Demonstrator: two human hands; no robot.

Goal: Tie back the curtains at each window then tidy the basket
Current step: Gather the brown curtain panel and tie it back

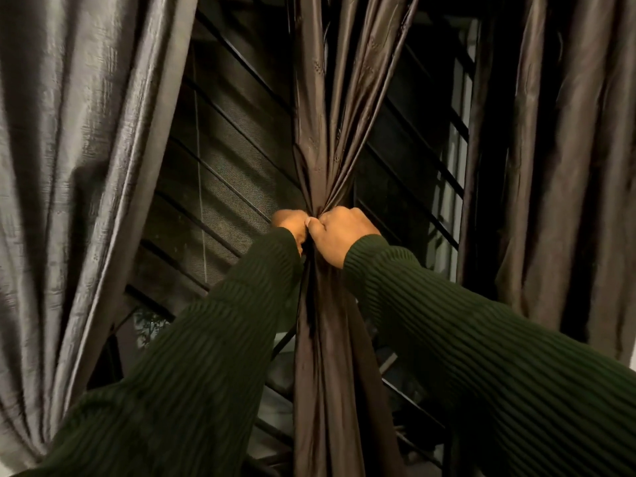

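A dark brown curtain (320, 139) hangs in the middle of the window, bunched into a narrow waist at mid height. My left hand (290, 225) grips the bunched fabric from the left side. My right hand (339, 235) grips the same gathered spot from the right, thumb on top, fingers curled into the folds. The two hands touch each other at the waist. Both arms wear dark green ribbed sleeves. No tie-back or basket shows in this view.
A grey shiny curtain (79, 166) hangs at the left. Another dark brown curtain (571, 166) hangs at the right. Behind them the window (223, 160) has black bars and a mesh screen, and it is dark outside.
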